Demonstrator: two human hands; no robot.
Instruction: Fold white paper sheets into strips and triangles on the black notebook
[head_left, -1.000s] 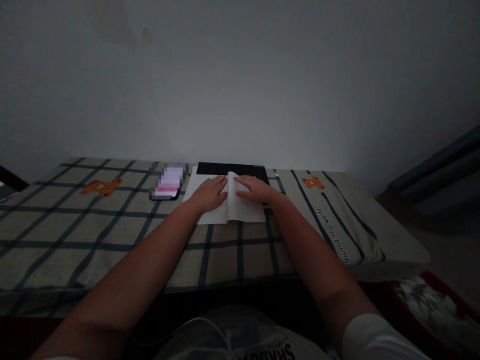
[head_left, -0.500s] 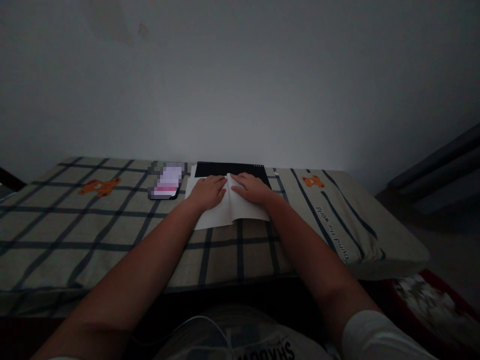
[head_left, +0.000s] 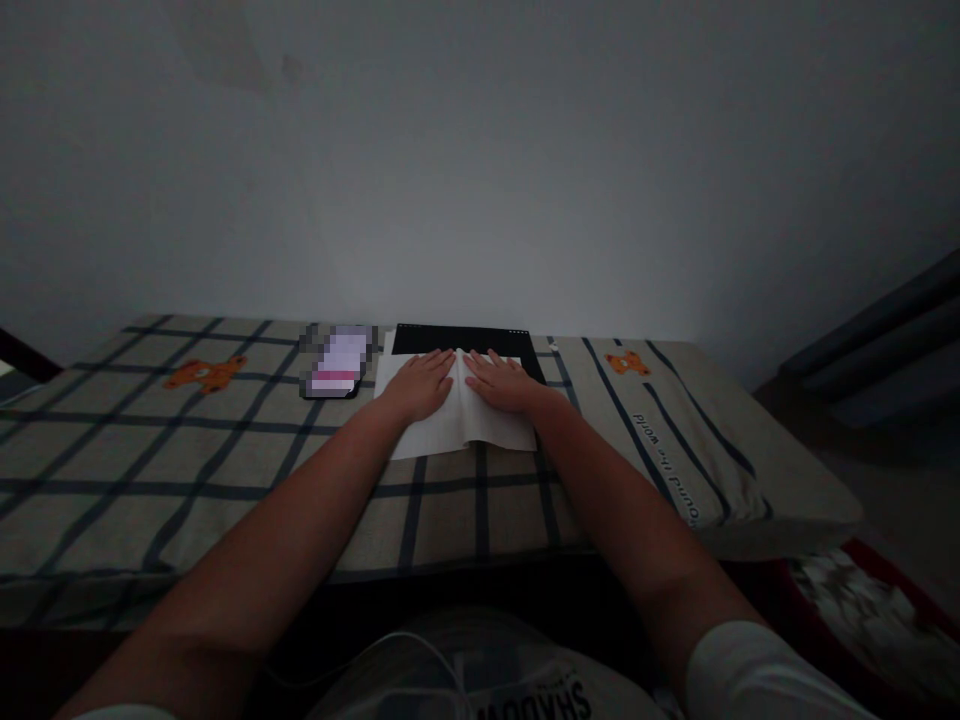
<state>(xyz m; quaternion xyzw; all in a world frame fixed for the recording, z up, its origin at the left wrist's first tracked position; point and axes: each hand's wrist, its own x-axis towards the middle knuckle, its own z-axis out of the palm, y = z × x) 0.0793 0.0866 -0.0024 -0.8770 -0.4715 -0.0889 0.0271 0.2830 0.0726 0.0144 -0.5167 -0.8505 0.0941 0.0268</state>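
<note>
On checked cloth, each hand lies flat on white paper.

You have matt white paper before you, smooth either side of a central ridge. The black sheet beyond it looks matt too. Your tablecloth is woven-looking fabric, puckered on your right. Your sleeve is soft, dull cloth; the wall looks matt, with faint blotches.

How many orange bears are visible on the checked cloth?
2. One bear is left of the phone; the other bear is right of the right hand. More may be hidden under the white paper.
</note>
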